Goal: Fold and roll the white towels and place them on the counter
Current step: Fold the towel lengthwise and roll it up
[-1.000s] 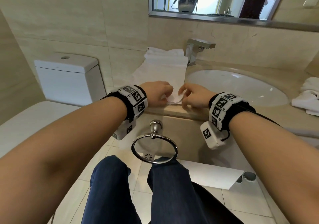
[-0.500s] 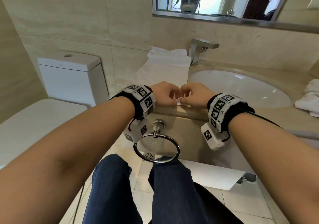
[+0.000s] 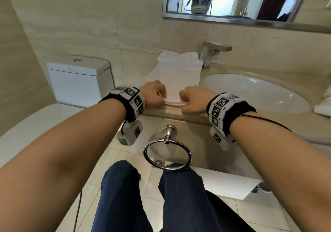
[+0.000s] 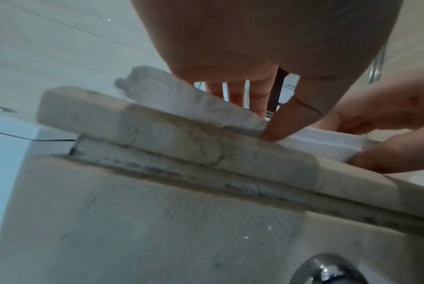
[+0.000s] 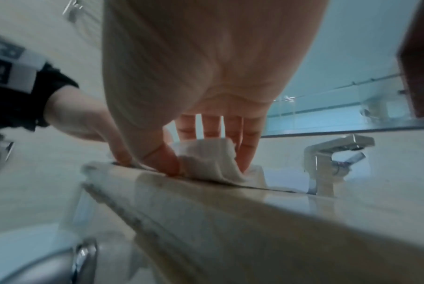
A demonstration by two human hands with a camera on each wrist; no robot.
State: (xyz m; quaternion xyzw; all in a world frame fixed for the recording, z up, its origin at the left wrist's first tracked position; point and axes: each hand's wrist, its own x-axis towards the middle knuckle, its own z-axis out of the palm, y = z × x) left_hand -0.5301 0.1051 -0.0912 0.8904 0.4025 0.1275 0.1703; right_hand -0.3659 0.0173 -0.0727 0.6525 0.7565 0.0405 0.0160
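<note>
Two hands at the near edge of the worktop (image 3: 172,114), both grips closed on the white towel (image 3: 176,86). Left hand (image 3: 154,95) pinches the near hem, thumb at the front edge, fingers curled over the top. Right hand (image 3: 194,100) does the same at the other corner, thumb under the fold, fingers on the cloth. A thin rolled or folded lip of towel sits between the hands. Towel lies as a long flat strip running back toward the wall, thicker folded layers bunched at the far end beside the chrome faucet (image 3: 213,52). Soft terry fabric, matte. Worktop is beige polished stone with a rounded edge; oval white basin (image 3: 259,92) to the right.
</note>
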